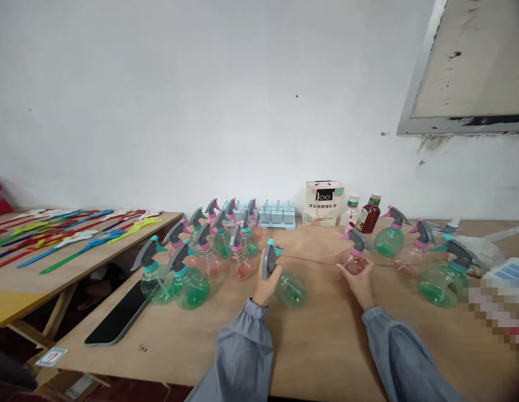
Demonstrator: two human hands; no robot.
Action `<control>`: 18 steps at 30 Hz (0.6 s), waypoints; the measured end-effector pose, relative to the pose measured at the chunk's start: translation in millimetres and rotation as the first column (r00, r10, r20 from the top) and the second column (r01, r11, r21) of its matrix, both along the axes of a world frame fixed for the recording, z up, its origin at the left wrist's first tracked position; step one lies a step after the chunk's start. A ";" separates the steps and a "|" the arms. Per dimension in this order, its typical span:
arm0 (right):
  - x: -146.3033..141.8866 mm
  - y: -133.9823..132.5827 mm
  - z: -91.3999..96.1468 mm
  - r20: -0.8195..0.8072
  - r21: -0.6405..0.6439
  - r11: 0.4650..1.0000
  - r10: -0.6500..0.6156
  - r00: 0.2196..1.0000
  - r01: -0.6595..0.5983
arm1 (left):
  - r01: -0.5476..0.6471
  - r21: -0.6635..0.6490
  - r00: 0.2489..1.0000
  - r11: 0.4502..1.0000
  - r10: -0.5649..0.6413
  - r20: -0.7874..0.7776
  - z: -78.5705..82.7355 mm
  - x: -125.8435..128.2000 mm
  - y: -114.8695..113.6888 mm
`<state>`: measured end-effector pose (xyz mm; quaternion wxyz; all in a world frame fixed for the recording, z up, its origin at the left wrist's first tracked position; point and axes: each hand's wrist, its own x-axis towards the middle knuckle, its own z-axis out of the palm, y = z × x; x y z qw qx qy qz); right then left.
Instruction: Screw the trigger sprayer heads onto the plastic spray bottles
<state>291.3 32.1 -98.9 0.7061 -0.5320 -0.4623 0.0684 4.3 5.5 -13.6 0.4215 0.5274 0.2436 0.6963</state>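
Near the middle of the table, my left hand (266,286) is closed round the neck of a green spray bottle (291,288) with a grey and teal head; the bottle looks tilted and a little blurred. To its right, the fingers of my right hand (362,285) wrap the round body of a pink spray bottle (355,259), which appears upright. A cluster of several pink and green spray bottles (192,287) stands to the left. On the right are more of them, including a green one (388,241), a pink one (410,258) and a nearer green one (443,286).
A phone (119,318) lies at the table's left edge. Along the wall stand light-blue moulds (277,215), a paper bag (324,204), a white bottle (350,212) and a dark red bottle (368,215). Colourful hand-shaped sticks (83,237) cover the neighbouring table.
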 end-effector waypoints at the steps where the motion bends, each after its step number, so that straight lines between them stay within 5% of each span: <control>1: -6.1 -7.5 -4.3 -0.016 -0.016 0.999 0.045 0.999 -0.045 | 0.007 -0.029 0.998 1.000 -0.005 0.064 -1.1 -0.3 0.9; 9: -37.1 -39.2 -11.6 0.135 -0.102 0.993 0.073 0.988 -0.060 | 0.254 -0.092 0.931 0.963 -0.218 0.294 1.6 2.5 3.5; 18: -29.6 -38.2 -8.3 0.116 -0.118 0.992 0.056 0.992 -0.042 | 0.274 -0.155 0.959 0.949 -0.257 0.121 -6.1 4.4 3.5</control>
